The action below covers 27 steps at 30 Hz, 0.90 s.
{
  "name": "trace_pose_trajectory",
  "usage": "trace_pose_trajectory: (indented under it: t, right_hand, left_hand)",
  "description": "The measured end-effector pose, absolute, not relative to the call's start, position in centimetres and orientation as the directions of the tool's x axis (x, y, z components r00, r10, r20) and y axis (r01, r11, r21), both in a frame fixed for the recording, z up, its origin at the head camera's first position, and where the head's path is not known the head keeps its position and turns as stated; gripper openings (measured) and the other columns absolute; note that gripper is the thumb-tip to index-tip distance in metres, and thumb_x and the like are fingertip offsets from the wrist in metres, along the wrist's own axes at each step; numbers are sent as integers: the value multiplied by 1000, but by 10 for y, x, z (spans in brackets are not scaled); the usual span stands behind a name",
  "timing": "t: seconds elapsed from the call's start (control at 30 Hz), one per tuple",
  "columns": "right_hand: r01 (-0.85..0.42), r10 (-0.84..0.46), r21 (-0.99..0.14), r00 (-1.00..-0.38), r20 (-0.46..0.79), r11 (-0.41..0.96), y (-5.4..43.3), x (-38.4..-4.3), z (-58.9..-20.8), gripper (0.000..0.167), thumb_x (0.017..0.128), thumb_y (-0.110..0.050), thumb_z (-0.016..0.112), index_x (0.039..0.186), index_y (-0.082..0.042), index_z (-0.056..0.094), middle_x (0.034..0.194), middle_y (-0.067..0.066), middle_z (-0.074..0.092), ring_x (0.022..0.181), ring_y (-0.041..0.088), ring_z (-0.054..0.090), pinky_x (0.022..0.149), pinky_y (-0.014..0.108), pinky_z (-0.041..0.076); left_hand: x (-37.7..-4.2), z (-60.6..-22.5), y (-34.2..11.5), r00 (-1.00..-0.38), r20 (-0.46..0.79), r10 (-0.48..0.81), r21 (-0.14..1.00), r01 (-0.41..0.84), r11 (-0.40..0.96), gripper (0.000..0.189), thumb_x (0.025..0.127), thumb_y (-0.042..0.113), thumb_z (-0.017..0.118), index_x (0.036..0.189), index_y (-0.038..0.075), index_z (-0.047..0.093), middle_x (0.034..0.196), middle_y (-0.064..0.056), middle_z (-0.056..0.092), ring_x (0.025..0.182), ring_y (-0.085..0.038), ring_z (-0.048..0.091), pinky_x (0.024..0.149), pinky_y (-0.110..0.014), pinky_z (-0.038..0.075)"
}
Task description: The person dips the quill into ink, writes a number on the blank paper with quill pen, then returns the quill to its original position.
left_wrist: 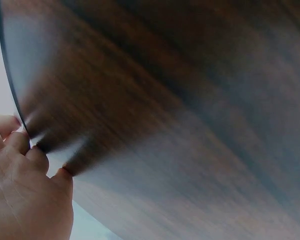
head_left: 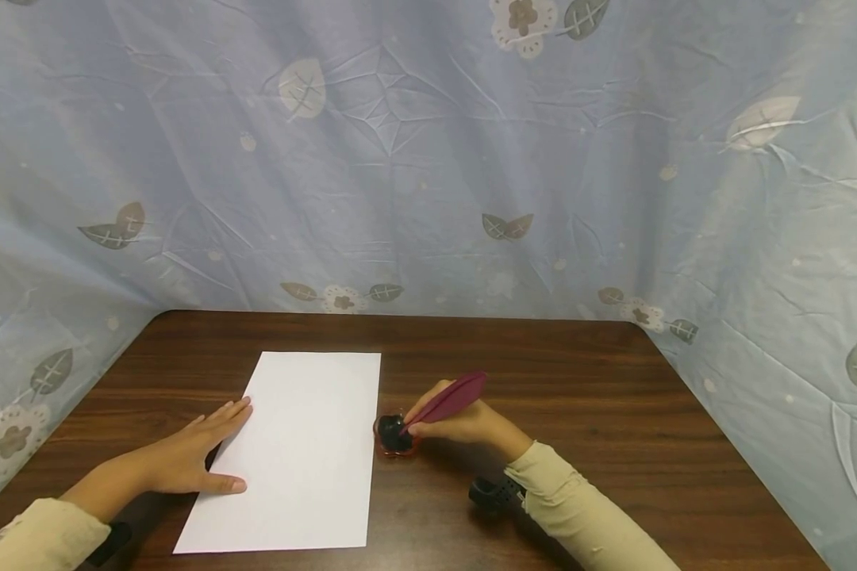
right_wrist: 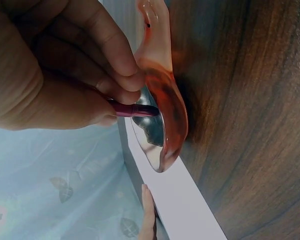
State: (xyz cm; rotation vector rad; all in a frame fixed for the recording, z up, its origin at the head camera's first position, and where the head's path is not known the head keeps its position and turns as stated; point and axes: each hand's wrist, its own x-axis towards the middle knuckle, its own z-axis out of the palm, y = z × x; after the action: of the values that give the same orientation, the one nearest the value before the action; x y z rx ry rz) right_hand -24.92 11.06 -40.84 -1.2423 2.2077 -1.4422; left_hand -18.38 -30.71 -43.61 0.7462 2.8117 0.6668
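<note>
- While the white sheet of paper [head_left: 307,452] is pressed by the left hand [head_left: 189,458], its left border is covered by the thumb and fingertips; the thumb is spread well away from the fingers, which are laid close together.
- By the right hand [head_left: 471,424], a dark red feather pen [head_left: 453,399] is pinched low down, between thumb and fingers, with the plume tilted up and to the right.
- The pen's dark tip is held inside the rim of a small, see-through orange-red dish [right_wrist: 177,120]; how deep it is dipped cannot be told.
- In the dish a glossy black filling [head_left: 391,432] is seen, and a curved, paler extension of the dish is shown in the right wrist view.
- The dish is set just beside the sheet's right edge, between the sheet and the right hand; whether the edge is touched cannot be told.
- Both forearms are covered by pale yellow sleeves [head_left: 586,507], and a black device [head_left: 491,493] is seen beneath the right cuff.
- Everything is carried by a dark brown, wood-grained desk [head_left: 578,396].
- Behind it and at both sides, a light blue cloth [head_left: 400,182] is hung, patterned with leaves and flowers.
</note>
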Motion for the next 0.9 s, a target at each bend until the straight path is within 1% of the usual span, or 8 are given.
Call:
trace_pose_trajectory:
  t: [0.3,0.5,0.67,0.77,0.9]
  right_hand:
    - [-519,-749,-845,-608,261,126,110,-247,-408,14,80,3,73,91,11,70,87,22,72,74,17,68,65,28,58]
    - [-522,-725,-838,-638,260,159,110,-245,-407,13,80,2,74,91,9,71,87,21,72,73,11,65,64,25,57]
    - [-525,-720,-835,-643,262,165,110,-244,-406,13,79,2,74,90,8,72,87,20,72,75,16,67,66,26,57]
    - [-521,-713,-835,-652,258,175,110,-243,-405,13,80,-1,75,90,7,72,87,19,72,76,13,66,67,26,57]
    - [-516,-689,-828,-683,244,218,110,-241,-405,13,79,-2,76,90,4,73,87,16,72,77,5,63,68,23,56]
  left_hand:
    - [-183,-436,-307,-864,-33,502,452,435,779,104,75,48,77,147,-7,26,153,-31,20,135,-58,17,97,-78,15]
    - [-184,-436,-307,-862,-31,506,456,438,775,103,75,46,77,146,-8,27,153,-31,20,135,-58,17,97,-78,14]
    - [-183,-436,-308,-864,-38,503,456,433,778,103,75,47,77,146,-8,26,153,-31,20,135,-58,17,97,-78,14]
    - [-184,-436,-308,-866,-43,498,454,428,782,103,75,47,77,147,-7,26,153,-31,20,136,-57,17,98,-78,14]
    - [-184,-436,-307,-867,-45,496,451,426,785,104,75,48,77,147,-7,26,153,-30,20,136,-57,17,98,-77,14]
